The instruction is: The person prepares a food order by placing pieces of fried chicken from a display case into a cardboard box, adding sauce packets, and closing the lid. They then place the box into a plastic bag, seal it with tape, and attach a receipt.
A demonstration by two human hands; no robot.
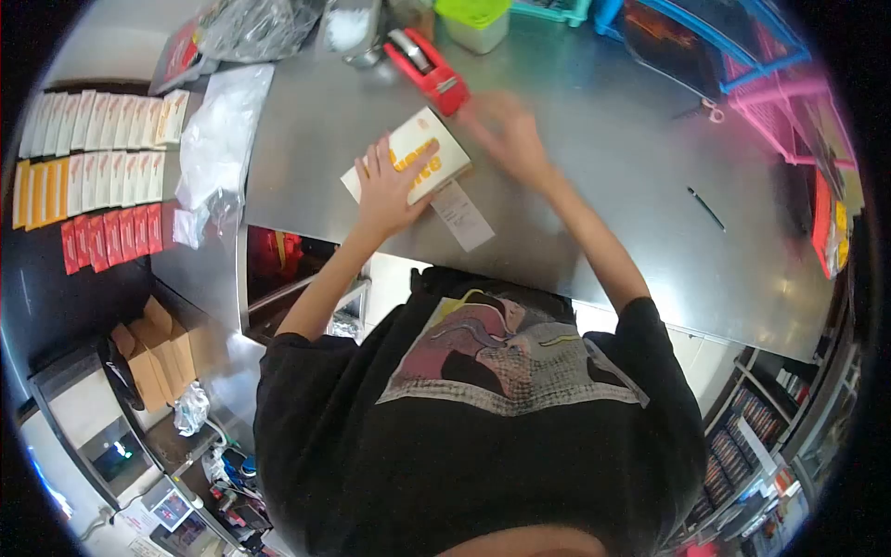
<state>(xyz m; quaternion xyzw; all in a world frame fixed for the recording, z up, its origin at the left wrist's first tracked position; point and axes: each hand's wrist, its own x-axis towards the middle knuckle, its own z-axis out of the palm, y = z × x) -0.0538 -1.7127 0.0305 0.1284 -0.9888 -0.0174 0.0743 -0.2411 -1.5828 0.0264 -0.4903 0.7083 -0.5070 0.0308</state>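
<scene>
My left hand [385,190] lies with spread fingers on top of a white box [425,132] with yellow lettering, pressing it against the steel table. A printed paper slip [464,218] sticks out from the box's near right side. To the right of the box is my right hand [506,139], smeared by motion, its fingers pointing toward the box and a red tape dispenser [429,72]. Whether those fingers hold anything is not clear. The dispenser sits just beyond the box, near the right fingertips.
White plastic bags [223,139] lie on the left of the steel table [594,111]. Farther left stand rows of sachets [111,176]. A green-lidded tub [473,23] is at the back. On the right are a pen [706,209], scissors [712,111] and a pink basket [784,116].
</scene>
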